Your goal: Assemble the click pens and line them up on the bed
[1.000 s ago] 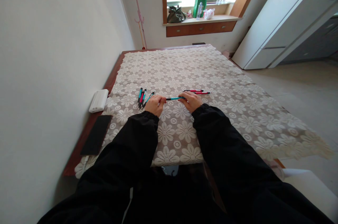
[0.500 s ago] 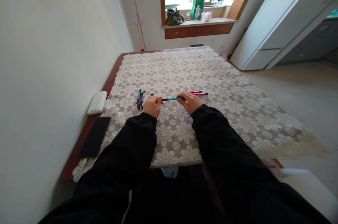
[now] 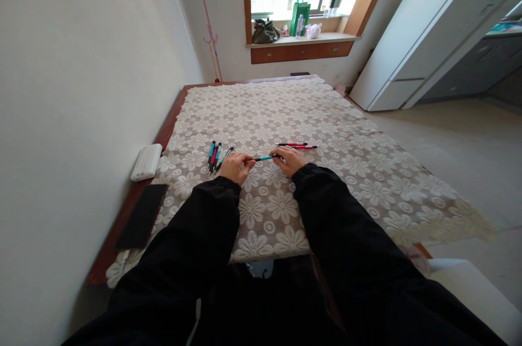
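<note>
A bright room, window at the far end, and a long table [image 3: 391, 183] under a lace floral cloth [image 3: 285, 112] fills the view. Both hands meet over its near half. The teal pen [image 3: 264, 158] lies crosswise between them, long axis running left to right, just above the cloth. The left hand [image 3: 236, 166] pinches one end, fingers curled shut on it; the right hand [image 3: 291, 160] pinches the other end the same way, knuckles up. Neither hand is nearer: the pen bridges the gap, each grip at a tip. Forearms in black sleeves reach forward side by side, wrists low. Just left of the left hand sits a small cluster of pens [image 3: 215, 154]; just beyond the right hand lie two red pens [image 3: 297, 145], parallel to the held one. A white power bank [image 3: 145, 162] and a dark phone [image 3: 142, 216] sit at the left edge.
</note>
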Demonstrator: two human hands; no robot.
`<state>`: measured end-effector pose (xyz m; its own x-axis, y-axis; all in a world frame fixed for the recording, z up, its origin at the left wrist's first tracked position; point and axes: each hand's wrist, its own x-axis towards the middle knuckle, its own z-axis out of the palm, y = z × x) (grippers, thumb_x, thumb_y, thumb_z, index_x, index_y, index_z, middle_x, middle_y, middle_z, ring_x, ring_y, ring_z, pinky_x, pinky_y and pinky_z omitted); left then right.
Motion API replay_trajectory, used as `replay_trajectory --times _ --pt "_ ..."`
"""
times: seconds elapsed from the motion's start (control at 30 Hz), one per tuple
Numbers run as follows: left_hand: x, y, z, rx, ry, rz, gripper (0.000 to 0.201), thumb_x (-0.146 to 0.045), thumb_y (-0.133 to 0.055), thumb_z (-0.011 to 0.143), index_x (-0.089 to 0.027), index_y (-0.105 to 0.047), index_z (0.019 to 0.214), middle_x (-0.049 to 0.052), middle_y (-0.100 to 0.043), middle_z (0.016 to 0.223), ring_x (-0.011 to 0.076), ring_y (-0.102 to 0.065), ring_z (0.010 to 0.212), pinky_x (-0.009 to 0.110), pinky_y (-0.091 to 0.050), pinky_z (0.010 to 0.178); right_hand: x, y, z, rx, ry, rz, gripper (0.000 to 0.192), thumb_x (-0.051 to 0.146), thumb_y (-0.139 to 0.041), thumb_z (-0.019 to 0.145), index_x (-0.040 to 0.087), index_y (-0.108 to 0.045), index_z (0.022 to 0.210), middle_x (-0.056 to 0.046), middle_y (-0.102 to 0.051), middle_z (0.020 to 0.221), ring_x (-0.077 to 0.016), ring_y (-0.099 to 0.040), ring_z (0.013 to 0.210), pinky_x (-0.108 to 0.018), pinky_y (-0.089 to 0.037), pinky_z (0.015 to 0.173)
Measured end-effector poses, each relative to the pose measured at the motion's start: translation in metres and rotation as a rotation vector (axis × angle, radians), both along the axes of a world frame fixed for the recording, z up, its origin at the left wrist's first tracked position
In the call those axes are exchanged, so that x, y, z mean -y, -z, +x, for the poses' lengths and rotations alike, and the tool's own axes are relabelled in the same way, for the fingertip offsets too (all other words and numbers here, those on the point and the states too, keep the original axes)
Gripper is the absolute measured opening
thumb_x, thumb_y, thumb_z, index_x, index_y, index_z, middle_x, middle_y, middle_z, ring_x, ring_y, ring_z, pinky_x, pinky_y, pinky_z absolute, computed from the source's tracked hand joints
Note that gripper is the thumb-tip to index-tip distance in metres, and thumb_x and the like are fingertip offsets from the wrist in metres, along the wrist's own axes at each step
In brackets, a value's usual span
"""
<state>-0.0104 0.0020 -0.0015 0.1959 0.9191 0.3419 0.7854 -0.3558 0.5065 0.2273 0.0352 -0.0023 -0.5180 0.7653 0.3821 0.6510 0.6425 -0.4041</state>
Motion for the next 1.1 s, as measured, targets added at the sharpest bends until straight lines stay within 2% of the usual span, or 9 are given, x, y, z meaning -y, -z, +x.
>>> replay_trajectory --times 0.1,0.17,0.33,0.43,0.63,0.83,1.1 --pt "0.001 0.000 0.002 -0.025 0.001 -0.003 0.020 -0.037 -0.065 0.088 -0.024 -0.074 0.100 0.004 -0.074 0.094 0.0236 -0.061 0.098 0.037 -0.046 0.091 -0.007 0.001 0.008 0.038 -0.004 0.002 0.020 0.023 -0.057 0.089 0.022 -0.072 0.102 -0.006 -0.072 0.103 -0.0223 -0.061 0.095 -0.035 -0.046 0.089" --pt "0.002 -0.002 0.001 -0.046 -0.037 0.021 0.024 -0.041 -0.065 0.088 -0.024 -0.073 0.104 0.005 -0.074 0.099 0.0251 -0.061 0.101 0.039 -0.044 0.094 -0.016 0.000 0.025 0.061 0.031 0.018 0.019 0.025 -0.059 0.088 0.023 -0.074 0.099 -0.006 -0.071 0.100 -0.0234 -0.061 0.098 -0.037 -0.046 0.092" --pt "0.001 -0.008 -0.009 -0.177 -0.243 0.091 0.027 -0.036 -0.062 0.088 -0.022 -0.069 0.110 0.009 -0.071 0.113 0.0319 -0.057 0.113 0.046 -0.041 0.095 -0.039 0.003 0.087 0.070 0.306 0.014 0.019 0.028 -0.068 0.082 0.025 -0.079 0.097 -0.009 -0.067 0.104 -0.0281 -0.058 0.101 -0.043 -0.045 0.093" --pt "-0.002 -0.009 -0.018 -0.224 -0.329 0.050 0.029 -0.034 -0.062 0.085 -0.022 -0.067 0.112 0.011 -0.069 0.118 0.0348 -0.055 0.116 0.048 -0.041 0.095 -0.043 0.009 0.105 0.141 0.374 -0.040 0.021 0.027 -0.072 0.078 0.026 -0.078 0.097 -0.009 -0.066 0.108 -0.0306 -0.056 0.106 -0.045 -0.045 0.092" --pt "-0.006 -0.007 -0.024 -0.246 -0.351 -0.042 0.034 -0.035 -0.060 0.085 -0.023 -0.064 0.117 0.013 -0.067 0.121 0.0380 -0.053 0.120 0.052 -0.041 0.096 -0.042 0.015 0.101 0.171 0.455 -0.060 0.037 0.034 -0.077 0.072 0.026 -0.071 0.108 -0.010 -0.064 0.116 -0.0339 -0.052 0.110 -0.048 -0.046 0.091" --pt "-0.007 -0.006 -0.025 -0.274 -0.362 -0.059 0.035 -0.035 -0.058 0.086 -0.023 -0.064 0.118 0.014 -0.066 0.123 0.0388 -0.053 0.121 0.052 -0.042 0.095 -0.043 0.018 0.105 0.154 0.539 -0.049 0.032 0.033 -0.077 0.072 0.026 -0.073 0.102 -0.010 -0.062 0.116 -0.0335 -0.053 0.111 -0.047 -0.047 0.093" --pt "-0.008 -0.005 -0.028 -0.241 -0.319 -0.056 0.034 -0.027 -0.055 0.087 -0.023 -0.063 0.121 0.012 -0.068 0.122 0.0366 -0.057 0.117 0.051 -0.044 0.094 -0.046 0.022 0.104 0.097 0.418 -0.063 0.020 0.019 -0.068 0.078 0.024 -0.073 0.098 -0.007 -0.064 0.105 -0.0256 -0.059 0.105 -0.039 -0.048 0.093"
